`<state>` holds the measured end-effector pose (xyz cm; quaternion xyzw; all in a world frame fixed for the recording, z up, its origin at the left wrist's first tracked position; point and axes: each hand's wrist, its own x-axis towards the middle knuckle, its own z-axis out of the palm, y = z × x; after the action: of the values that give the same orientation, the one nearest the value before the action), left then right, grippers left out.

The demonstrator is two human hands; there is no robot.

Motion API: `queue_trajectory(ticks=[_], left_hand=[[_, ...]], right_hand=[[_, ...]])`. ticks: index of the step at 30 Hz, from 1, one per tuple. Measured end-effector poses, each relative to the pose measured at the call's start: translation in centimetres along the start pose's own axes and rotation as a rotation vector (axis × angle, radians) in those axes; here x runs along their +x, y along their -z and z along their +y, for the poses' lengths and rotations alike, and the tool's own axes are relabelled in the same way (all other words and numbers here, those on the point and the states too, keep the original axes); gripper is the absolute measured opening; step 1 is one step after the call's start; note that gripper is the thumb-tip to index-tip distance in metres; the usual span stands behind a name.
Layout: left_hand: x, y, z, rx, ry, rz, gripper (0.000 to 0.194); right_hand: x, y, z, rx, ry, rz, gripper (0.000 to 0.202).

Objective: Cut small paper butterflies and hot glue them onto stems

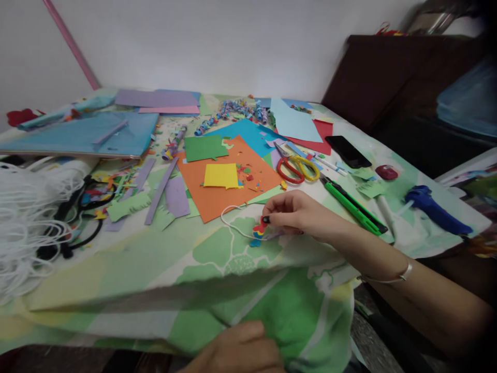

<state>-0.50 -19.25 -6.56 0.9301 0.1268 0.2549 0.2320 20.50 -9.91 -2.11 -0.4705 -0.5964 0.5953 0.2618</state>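
1. Grip, right: the right hand (289, 211) pinches a small red, yellow and blue paper piece (258, 231) between thumb and fingertips, at its red end.
2. Grip, left: the left hand (239, 350) is curled at the lower border of the view, partly cut off. Whether it holds anything cannot be told.
3. Position of piece: low over the tablecloth (151, 264), near its front edge. Contact between the piece's blue end and the cloth cannot be confirmed.
4. Governing relation: the piece projects from the fingertips to the left and toward the wearer. Its long axis appears to run obliquely, red end at the grip, blue end nearest the front edge.
5. Cord: a thin white cord (236, 229) loops out on the piece's left and runs back to its lower part. Whether it is attached there or passes behind is not visible.
6. Nearer hand: the right, in contact. The left is well apart, nearer the wearer.
7. Surroundings: an orange sheet (202, 199) lies just beyond the piece; scissors (290, 158) lie beyond the right hand, and a green cutter (351, 204) lies to its right.
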Motion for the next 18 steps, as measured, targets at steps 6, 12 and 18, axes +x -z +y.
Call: queue_trajectory(ticks=[6,12,18], left_hand=[[0.4,0.5,0.1,0.298,0.009,0.238,0.009],[1.1,0.7,-2.2,0.531,0.114,0.354,0.027],[1.2,0.4,-3.2,0.595,0.158,0.342,0.032]], right_hand=[[0.9,-0.2,-0.1,-0.21,-0.073,-0.105,0.009],[1.1,-0.1,0.1,-0.264,-0.039,-0.143,0.009],[1.2,-0.2,-0.2,-0.293,-0.041,-0.149,0.007]])
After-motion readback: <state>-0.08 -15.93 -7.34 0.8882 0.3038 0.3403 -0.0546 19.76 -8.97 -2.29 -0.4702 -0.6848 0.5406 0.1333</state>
